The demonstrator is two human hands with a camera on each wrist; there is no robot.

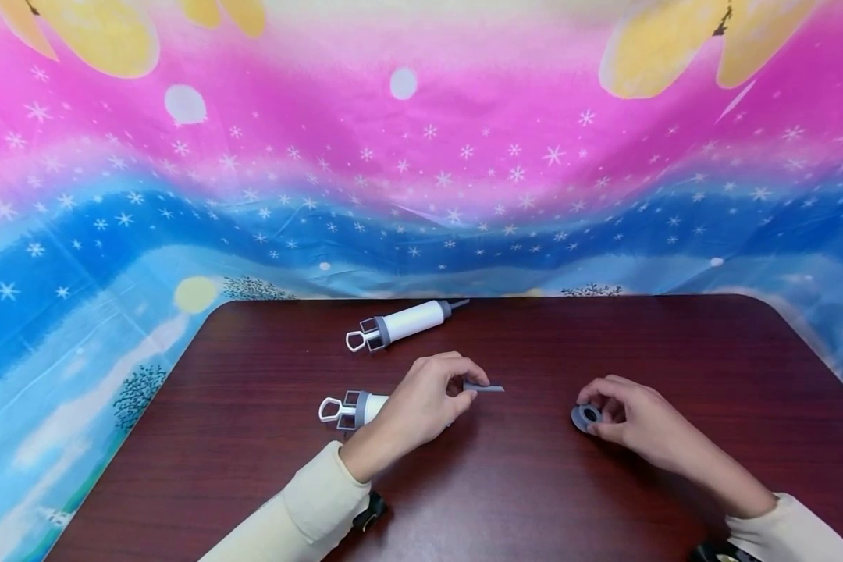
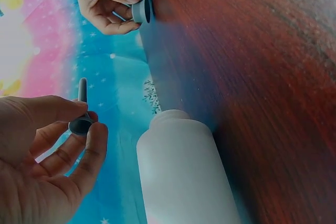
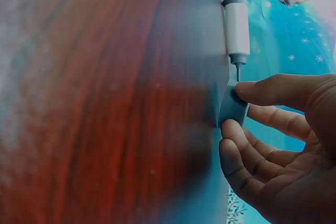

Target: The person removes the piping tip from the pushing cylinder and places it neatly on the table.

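My left hand (image 1: 425, 398) pinches a grey nozzle (image 1: 488, 387) above the table; in the left wrist view its thin tube points up from a wider cupped base (image 2: 80, 125). Below that hand lies a syringe-like plunger tool (image 1: 354, 410) with a white barrel, grey collar and white ring handle. Part of it is hidden by the hand, but the left wrist view shows the white barrel (image 2: 181, 171) with a bare neck. On the right, my right hand (image 1: 639, 421) grips a grey ring-shaped cap (image 1: 581, 419) by its side between thumb and fingers, close over the table.
A second such plunger tool (image 1: 414, 320), with its grey nozzle fitted, lies near the back edge of the dark red-brown table (image 1: 534, 492). Behind the table hangs a patterned pink and blue cloth (image 1: 464, 179).
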